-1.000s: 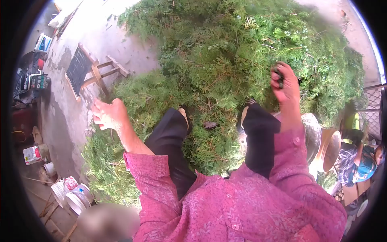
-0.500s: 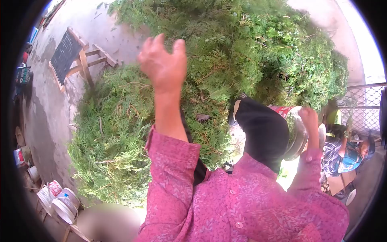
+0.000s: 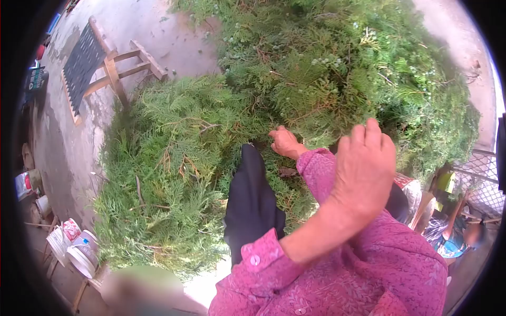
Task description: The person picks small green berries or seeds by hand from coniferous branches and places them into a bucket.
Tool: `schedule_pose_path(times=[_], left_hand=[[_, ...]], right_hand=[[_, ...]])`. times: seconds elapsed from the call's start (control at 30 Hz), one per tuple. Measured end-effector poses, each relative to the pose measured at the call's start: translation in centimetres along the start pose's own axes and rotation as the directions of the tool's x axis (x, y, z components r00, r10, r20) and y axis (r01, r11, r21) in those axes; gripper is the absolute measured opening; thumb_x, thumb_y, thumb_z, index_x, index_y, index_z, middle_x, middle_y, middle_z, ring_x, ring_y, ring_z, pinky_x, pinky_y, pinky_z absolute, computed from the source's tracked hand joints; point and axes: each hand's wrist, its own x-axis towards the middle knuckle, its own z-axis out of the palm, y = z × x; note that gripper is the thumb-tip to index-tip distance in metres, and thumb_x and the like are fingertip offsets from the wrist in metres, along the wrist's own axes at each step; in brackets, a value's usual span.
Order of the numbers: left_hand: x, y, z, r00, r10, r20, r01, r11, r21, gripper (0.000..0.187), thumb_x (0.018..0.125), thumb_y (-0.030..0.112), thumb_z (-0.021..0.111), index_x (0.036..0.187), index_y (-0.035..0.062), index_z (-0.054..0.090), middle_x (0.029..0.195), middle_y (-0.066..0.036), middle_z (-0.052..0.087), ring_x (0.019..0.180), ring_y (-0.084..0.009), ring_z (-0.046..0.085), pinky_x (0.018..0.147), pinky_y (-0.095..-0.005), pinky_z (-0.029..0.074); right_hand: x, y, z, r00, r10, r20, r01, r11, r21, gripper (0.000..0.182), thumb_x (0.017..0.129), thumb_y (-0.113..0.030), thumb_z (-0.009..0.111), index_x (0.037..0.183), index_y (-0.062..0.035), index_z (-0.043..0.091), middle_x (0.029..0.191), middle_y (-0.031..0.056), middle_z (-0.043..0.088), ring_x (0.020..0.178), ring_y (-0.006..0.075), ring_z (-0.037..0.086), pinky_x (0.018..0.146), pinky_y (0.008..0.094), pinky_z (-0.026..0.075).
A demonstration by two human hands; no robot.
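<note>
My left hand (image 3: 366,168) crosses in front of my body to the right, its back toward me. Its fingers curl away, and anything inside them is hidden. Beyond it, my right hand (image 3: 287,143) reaches left, low over the heap of cut evergreen branches (image 3: 174,137), fingers slightly apart with nothing visible in them. The branches have flat, scaly leaves; small pale cones show on the ones at the top. A white and red bucket (image 3: 410,188) stands right of my left hand, partly covered by my arm and sleeve.
A wooden stool with a dark woven seat (image 3: 87,66) stands at upper left. White buckets (image 3: 81,260) are at lower left. Another person (image 3: 448,237) sits at far right beside wire mesh (image 3: 479,174). My dark-trousered leg (image 3: 253,200) extends among the branches.
My left hand has swung from upper left across to the right. My right hand has left the bucket and moved left to the branches. The view has shifted, and my leg shows in the middle.
</note>
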Motion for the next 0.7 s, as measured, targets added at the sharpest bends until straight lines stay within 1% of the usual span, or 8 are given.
schedule_pose_path(times=[0.03, 0.07, 0.13, 0.37, 0.43, 0.5, 0.57, 0.7], left_hand=[[0.3, -0.1, -0.3, 1.0, -0.004, -0.029, 0.004, 1.0, -0.02, 0.032, 0.062, 0.011, 0.067, 0.087, -0.002, 0.052, 0.103, -0.022, 0.048, 0.09, -0.0325, 0.048, 0.073, -0.041, 0.04], [0.4, -0.3, -0.7, 1.0, 0.019, -0.023, -0.019, 1.0, -0.006, 0.028, 0.069, 0.007, 0.051, 0.093, -0.0075, 0.054, 0.107, -0.024, 0.05, 0.089, -0.0286, 0.049, 0.07, -0.035, 0.04], [0.8, -0.6, -0.8, 0.999, 0.007, -0.032, -0.007, 1.0, 0.003, 0.028, 0.069, 0.007, 0.051, 0.093, -0.0075, 0.054, 0.106, -0.024, 0.05, 0.089, -0.0287, 0.049, 0.07, -0.0351, 0.04], [1.5, -0.6, -1.2, 1.0, 0.006, -0.004, -0.006, 0.999, -0.042, 0.027, 0.069, 0.007, 0.052, 0.091, -0.0081, 0.053, 0.105, -0.024, 0.05, 0.088, -0.0287, 0.049, 0.07, -0.0354, 0.039], [1.4, -0.6, -1.0, 1.0, -0.01, 0.019, 0.012, 0.998, -0.063, 0.031, 0.066, 0.01, 0.059, 0.092, -0.0056, 0.052, 0.105, -0.023, 0.049, 0.09, -0.031, 0.049, 0.074, -0.0383, 0.04], [1.2, -0.5, -0.8, 0.998, -0.031, 0.048, 0.035, 0.996, -0.081, 0.036, 0.063, 0.012, 0.066, 0.092, -0.0031, 0.051, 0.105, -0.023, 0.048, 0.092, -0.0333, 0.048, 0.077, -0.0411, 0.04], [1.1, -0.5, -0.7, 0.999, 0.005, -0.033, -0.007, 0.999, -0.042, 0.023, 0.067, 0.006, 0.051, 0.087, -0.0062, 0.053, 0.089, -0.017, 0.049, 0.081, -0.0264, 0.048, 0.067, -0.0337, 0.039], [0.5, -0.4, -0.3, 0.999, 0.008, -0.05, -0.01, 0.999, -0.044, 0.02, 0.067, 0.006, 0.051, 0.084, -0.0049, 0.053, 0.083, -0.015, 0.048, 0.078, -0.0256, 0.048, 0.066, -0.0333, 0.039]], right_hand=[[0.7, 0.1, 0.9, 0.986, 0.119, -0.114, -0.1, 0.981, 0.164, 0.024, 0.07, -0.01, 0.058, 0.094, -0.0057, 0.056, 0.105, 0.0211, 0.048, 0.095, 0.0372, 0.051, 0.08, 0.0427, 0.043], [1.0, 0.6, 1.5, 0.987, 0.122, -0.103, -0.103, 0.98, 0.172, 0.024, 0.07, -0.01, 0.058, 0.094, -0.0057, 0.056, 0.105, 0.0211, 0.048, 0.095, 0.0372, 0.051, 0.08, 0.0427, 0.043], [-0.2, -1.6, -0.9, 0.998, 0.008, -0.069, -0.019, 0.987, -0.159, 0.019, 0.069, -0.009, 0.058, 0.087, -0.0047, 0.056, 0.102, 0.0217, 0.05, 0.093, 0.0381, 0.052, 0.078, 0.0428, 0.044], [-1.5, -2.3, -4.5, 0.993, 0.033, -0.112, -0.031, 0.999, 0.022, 0.023, 0.067, -0.01, 0.059, 0.089, -0.0028, 0.056, 0.092, 0.0234, 0.057, 0.086, 0.0376, 0.055, 0.078, 0.0419, 0.044], [-2.3, -2.0, -4.0, 0.951, 0.265, -0.157, -0.243, 0.959, 0.147, 0.027, 0.069, -0.011, 0.059, 0.094, -0.0014, 0.057, 0.091, 0.0227, 0.059, 0.088, 0.036, 0.056, 0.079, 0.041, 0.044], [-3.1, -1.6, -3.8, 0.961, 0.228, -0.154, -0.214, 0.971, 0.101, 0.03, 0.069, -0.012, 0.059, 0.096, -0.0007, 0.056, 0.092, 0.0222, 0.059, 0.088, 0.036, 0.057, 0.078, 0.0409, 0.045], [-3.2, -1.6, -3.8, 0.971, 0.181, -0.154, -0.174, 0.983, 0.058, 0.033, 0.069, -0.013, 0.058, 0.099, 0.0, 0.056, 0.092, 0.0218, 0.06, 0.089, 0.0361, 0.057, 0.078, 0.0409, 0.045], [-1.8, -1.5, -3.7, 0.957, 0.29, 0.008, -0.29, 0.957, -0.007, 0.038, 0.069, -0.019, 0.061, 0.103, -0.002, 0.056, 0.093, 0.0218, 0.06, 0.09, 0.0364, 0.057, 0.079, 0.0406, 0.045]])
